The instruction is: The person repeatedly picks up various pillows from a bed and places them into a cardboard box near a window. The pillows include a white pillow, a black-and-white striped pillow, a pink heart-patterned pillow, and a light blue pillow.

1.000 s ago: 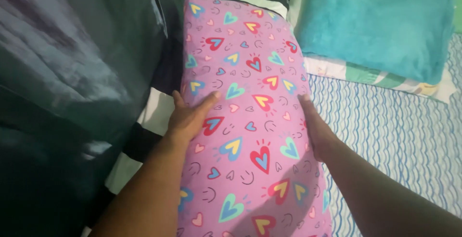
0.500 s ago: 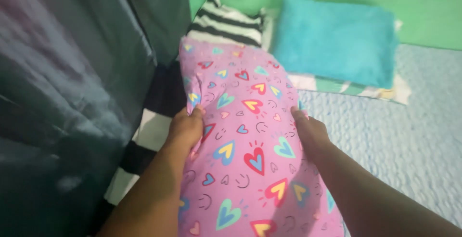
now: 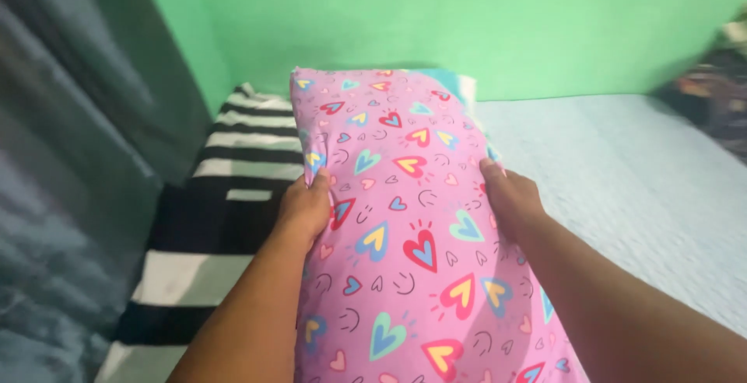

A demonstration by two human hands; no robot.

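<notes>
A long pink fabric pillow printed with multicoloured hearts and small smiling faces [image 3: 397, 204] is held up lengthwise in front of the person, one end pointing away toward the green painted wall [image 3: 467, 17] and the near end running out of the bottom of the view. The left hand [image 3: 305, 210] grips the pillow's left edge, its fingers curled around the side and the thumb pressing into the top of the fabric, which puckers under it. The right hand [image 3: 510, 200] clasps the opposite edge at about the same level, fingers closed over the side of the pillow, so the two hands squeeze it between them. The pillow hangs above a bed covered with a pale blue patterned sheet [image 3: 622, 173], which stretches away to the right. Just beside the pillow on the left lies a black-and-white striped blanket [image 3: 214, 188], spread along the bed's edge. Further left stands a dark grey-green curtain-like surface [image 3: 70, 173]. A sliver of turquoise fluffy cloth [image 3: 459, 86] peeks out behind the far end of the pillow, and a dark blurred heap [image 3: 716, 95] sits at the right edge near the wall.
</notes>
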